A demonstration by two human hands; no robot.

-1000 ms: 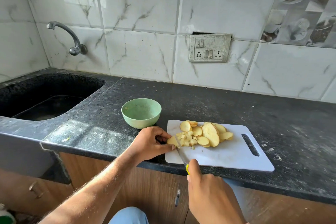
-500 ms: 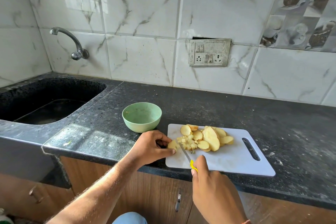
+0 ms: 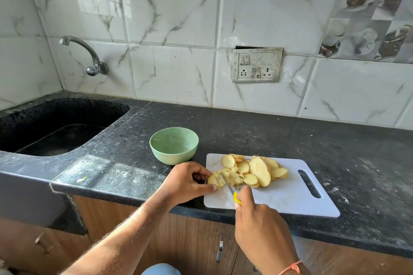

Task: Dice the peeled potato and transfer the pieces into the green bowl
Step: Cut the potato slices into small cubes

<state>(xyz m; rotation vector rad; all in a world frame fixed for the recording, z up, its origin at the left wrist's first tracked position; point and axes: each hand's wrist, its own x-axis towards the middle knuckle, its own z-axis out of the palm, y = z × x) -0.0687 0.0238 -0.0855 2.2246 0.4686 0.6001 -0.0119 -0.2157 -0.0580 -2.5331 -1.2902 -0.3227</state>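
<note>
Dicing step, cross-cuts under way. My right hand (image 3: 261, 225) has its grip wrapped round the yellow handle of the knife (image 3: 228, 185), forefinger laid forward along it, and the blade slants up and left into the potato slice (image 3: 212, 179) pinned at the near left corner of the cutting board (image 3: 290, 198). My left hand (image 3: 187, 179) holds that slice in a pinching grip, thumb on the near side, fingertips curled on the far side, touching the blade's working zone. Just beside the blade lies a small heap of cut cubes (image 3: 235, 177); beyond them a fan of uncut slices (image 3: 259, 169) overlaps toward the board's middle. The green bowl (image 3: 174, 145) stands on the dark surface (image 3: 290, 136) just behind the board's left corner, and I see no potato pieces in it. I judge the task well short of half done: most slices remain whole and no transfer has begun. The next move calls for short downward strokes with the left fingertips retreating from the edge.
</note>
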